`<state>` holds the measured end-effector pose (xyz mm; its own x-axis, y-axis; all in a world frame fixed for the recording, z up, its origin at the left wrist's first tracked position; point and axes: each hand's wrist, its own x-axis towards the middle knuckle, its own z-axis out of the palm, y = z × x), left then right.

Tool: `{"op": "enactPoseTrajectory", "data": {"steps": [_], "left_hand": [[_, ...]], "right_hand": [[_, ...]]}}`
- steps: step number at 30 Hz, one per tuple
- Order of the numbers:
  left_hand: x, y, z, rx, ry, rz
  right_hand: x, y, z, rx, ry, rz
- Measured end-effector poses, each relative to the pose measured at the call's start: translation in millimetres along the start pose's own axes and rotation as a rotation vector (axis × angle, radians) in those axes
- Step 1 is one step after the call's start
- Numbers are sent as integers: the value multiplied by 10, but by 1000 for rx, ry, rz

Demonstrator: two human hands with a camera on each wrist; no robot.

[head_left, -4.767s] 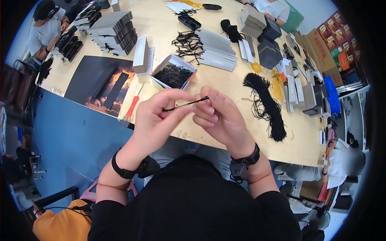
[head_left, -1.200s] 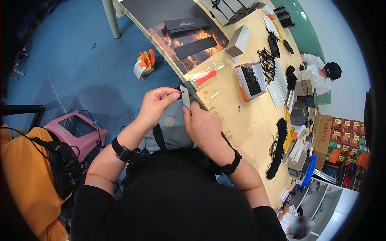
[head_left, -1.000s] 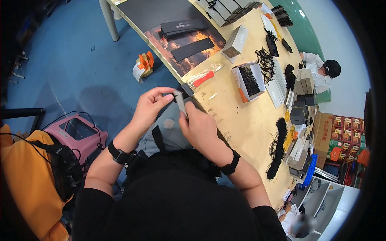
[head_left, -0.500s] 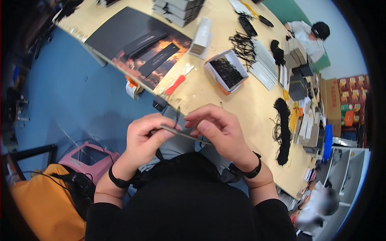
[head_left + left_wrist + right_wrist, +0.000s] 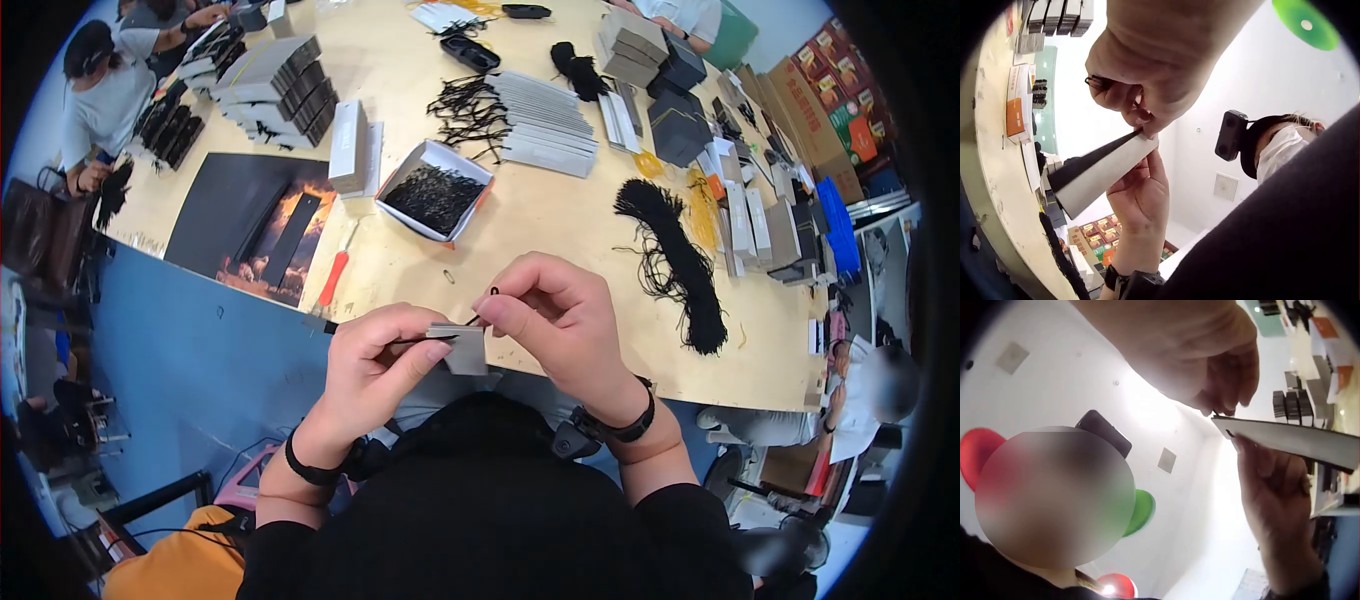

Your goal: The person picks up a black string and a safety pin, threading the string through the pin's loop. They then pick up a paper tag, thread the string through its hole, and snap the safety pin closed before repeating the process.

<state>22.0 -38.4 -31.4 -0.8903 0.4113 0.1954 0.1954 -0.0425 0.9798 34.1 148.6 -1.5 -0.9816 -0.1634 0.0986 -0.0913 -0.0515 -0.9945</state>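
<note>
In the head view the left hand (image 5: 385, 370) pinches a light grey flat piece (image 5: 466, 354) between thumb and fingers, with a thin black cord across its top. Just to the right, the right hand (image 5: 560, 325) pinches a black cord, whose small loop (image 5: 494, 291) stands up by the thumb. The flat piece (image 5: 1107, 172) looks long, with one pale side and one dark side, in the left wrist view. Its pale face (image 5: 1285, 437) spans between the two hands in the right wrist view. Parts of the cord are hidden by fingers.
Beyond the hands is an open box (image 5: 430, 195) of black cords. A red-handled tool (image 5: 334, 278) and a dark printed sheet (image 5: 215, 215) are at left. Grey strips (image 5: 540, 125) and a black cord bundle (image 5: 670, 260) lie farther right. Other people sit around the table (image 5: 560, 215).
The head view has swung back over the table. Since half a second ago, the flat piece has turned, and the right hand has come to pinch a cord above its edge.
</note>
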Motion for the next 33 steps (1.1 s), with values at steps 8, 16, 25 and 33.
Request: {"op": "enactPoseTrajectory", "data": {"steps": [8, 16, 25, 33], "left_hand": [[179, 297, 307, 508, -48, 429], [251, 436, 625, 7, -143, -31], [318, 386, 705, -140, -54, -22], [609, 206, 600, -391, -191, -208]], "right_hand": [[-253, -21, -236, 384, 161, -40], [-460, -105, -312, 174, 220, -190], [-489, -109, -427, 166, 241, -105], [-179, 61, -555, 598, 103, -165]]}}
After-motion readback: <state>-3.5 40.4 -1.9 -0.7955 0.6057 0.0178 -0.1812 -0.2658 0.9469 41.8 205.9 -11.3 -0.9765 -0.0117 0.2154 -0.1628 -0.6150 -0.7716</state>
